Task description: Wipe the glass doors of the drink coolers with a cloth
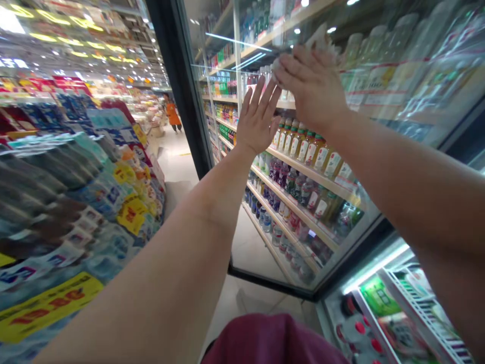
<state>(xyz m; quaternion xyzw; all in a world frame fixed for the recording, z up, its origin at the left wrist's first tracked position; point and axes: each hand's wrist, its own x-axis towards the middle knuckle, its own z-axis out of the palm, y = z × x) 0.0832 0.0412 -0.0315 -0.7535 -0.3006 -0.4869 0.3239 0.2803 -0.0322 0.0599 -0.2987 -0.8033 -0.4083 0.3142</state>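
Observation:
A black-framed glass door [265, 253] stands ajar in front of me, with rows of bottles showing in its pane. My left hand [258, 119] lies against the upper part of the glass, fingers spread, with nothing in it. To its right and slightly higher, my right hand [316, 83] presses a crumpled whitish cloth or tissue [321, 39] to the pane. The cloth sticks out above and beside the fingers, and the rest of it is hidden beneath the hand. Both forearms reach up from the lower edge of the view.
Stacked packs of bottles [102, 197] with yellow price signs [49, 306] line the left side. A person in orange [173, 114] is far down the aisle. At the lower right is a lit cooler with shelves [379, 313] of drinks.

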